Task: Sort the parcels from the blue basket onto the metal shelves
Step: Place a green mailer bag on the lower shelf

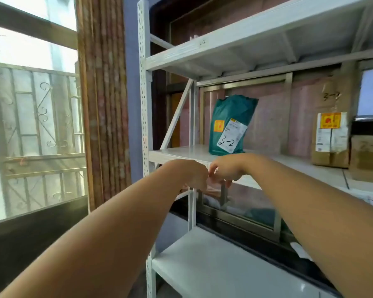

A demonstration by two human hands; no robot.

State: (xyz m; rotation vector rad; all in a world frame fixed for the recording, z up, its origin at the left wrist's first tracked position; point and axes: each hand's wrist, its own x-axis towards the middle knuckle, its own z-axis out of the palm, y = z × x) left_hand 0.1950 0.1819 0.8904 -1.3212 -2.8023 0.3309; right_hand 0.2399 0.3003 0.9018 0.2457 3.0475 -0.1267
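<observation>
Daylight from the window (pixel 30 50) on my left glares white, while the shelves (pixel 181 152) look soft and bowed toward the edges.

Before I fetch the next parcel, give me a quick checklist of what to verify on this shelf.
1. Teal parcel seated on the middle shelf: ok, it stands upright, well behind the front edge.
2. Its label reading 3-2 faces outward: ok.
3. Free space between the teal parcel and the cardboard box: ok, bare shelf shows there.
4. Left hand and right hand clear of the teal parcel: ok, both are below it at the shelf's front edge.
5. Hands empty: cannot tell, the fingers curl out of sight.
6. Blue basket within reach: cannot tell, it is not in view.
</observation>
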